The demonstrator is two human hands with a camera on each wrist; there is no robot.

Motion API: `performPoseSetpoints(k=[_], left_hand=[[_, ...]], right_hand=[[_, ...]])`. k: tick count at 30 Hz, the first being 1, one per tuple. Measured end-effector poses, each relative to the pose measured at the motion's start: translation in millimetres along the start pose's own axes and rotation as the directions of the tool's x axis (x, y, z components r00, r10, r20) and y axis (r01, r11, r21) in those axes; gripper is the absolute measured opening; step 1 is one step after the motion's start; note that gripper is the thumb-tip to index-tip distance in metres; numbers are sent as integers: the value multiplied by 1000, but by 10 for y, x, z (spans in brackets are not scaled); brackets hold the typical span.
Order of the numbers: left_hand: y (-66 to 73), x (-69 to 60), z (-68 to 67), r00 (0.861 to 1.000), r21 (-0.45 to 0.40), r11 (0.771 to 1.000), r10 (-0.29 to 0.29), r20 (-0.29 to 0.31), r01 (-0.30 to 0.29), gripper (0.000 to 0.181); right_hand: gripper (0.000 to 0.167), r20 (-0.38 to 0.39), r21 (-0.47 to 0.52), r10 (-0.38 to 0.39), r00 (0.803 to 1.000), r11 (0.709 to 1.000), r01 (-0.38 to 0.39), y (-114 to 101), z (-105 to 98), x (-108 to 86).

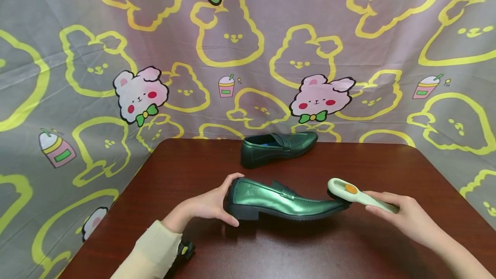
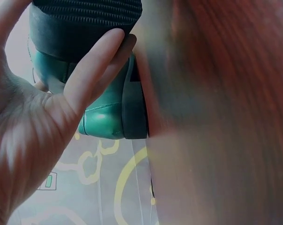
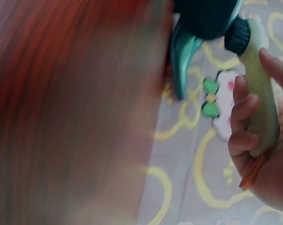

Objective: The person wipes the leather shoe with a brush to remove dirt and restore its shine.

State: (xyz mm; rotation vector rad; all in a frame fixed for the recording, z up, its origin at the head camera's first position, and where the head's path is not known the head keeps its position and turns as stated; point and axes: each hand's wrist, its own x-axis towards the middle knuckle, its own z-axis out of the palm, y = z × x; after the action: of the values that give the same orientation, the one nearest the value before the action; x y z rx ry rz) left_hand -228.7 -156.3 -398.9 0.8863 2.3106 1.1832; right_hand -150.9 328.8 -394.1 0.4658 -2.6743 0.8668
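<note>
In the head view a shiny green loafer (image 1: 267,199) with a black sole points its toe to the right. My left hand (image 1: 207,203) grips it round the heel, thumb low on the near side. The left wrist view shows the ridged underside of its heel (image 2: 92,14), and the shoe appears raised off the table. My right hand (image 1: 404,212) holds a pale green shoe brush (image 1: 372,200) with an orange button, fingers wrapped round the handle. Dark bristles (image 3: 237,36) on the brush head meet the loafer's toe.
A second green loafer (image 1: 279,150) stands at the back of the brown table (image 1: 302,253), toe to the right. Behind the table hangs a grey cloth (image 1: 248,20) with cartoon prints. Below my left wrist is a small black object (image 1: 187,249).
</note>
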Motion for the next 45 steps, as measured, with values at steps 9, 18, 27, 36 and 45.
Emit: performPoseSetpoints(k=[9,18,27,36,45], left_hand=[[-3,-12,21,999,-4,1000,16,-37,-17,109],[-4,5,-13,996,-32,998,61,-62,-63,113],[-77,12,-144,979,93,989,130,-156,-117,113],[-209,74,-156,980,96,987,138,-142,-125,114],[-211,65,-164,992,53,996,75,-106,-69,111]], right_hand=[[35,-40,-99,54,998,993,-58,169,-56,36],[35,-104,-78,-35,994,997,27,-142,-84,131],[36,-104,-44,-63,993,997,59,-221,-29,193],[37,-106,-32,-91,990,996,88,-262,27,234],[37,-107,-34,-102,989,994,99,-304,43,261]])
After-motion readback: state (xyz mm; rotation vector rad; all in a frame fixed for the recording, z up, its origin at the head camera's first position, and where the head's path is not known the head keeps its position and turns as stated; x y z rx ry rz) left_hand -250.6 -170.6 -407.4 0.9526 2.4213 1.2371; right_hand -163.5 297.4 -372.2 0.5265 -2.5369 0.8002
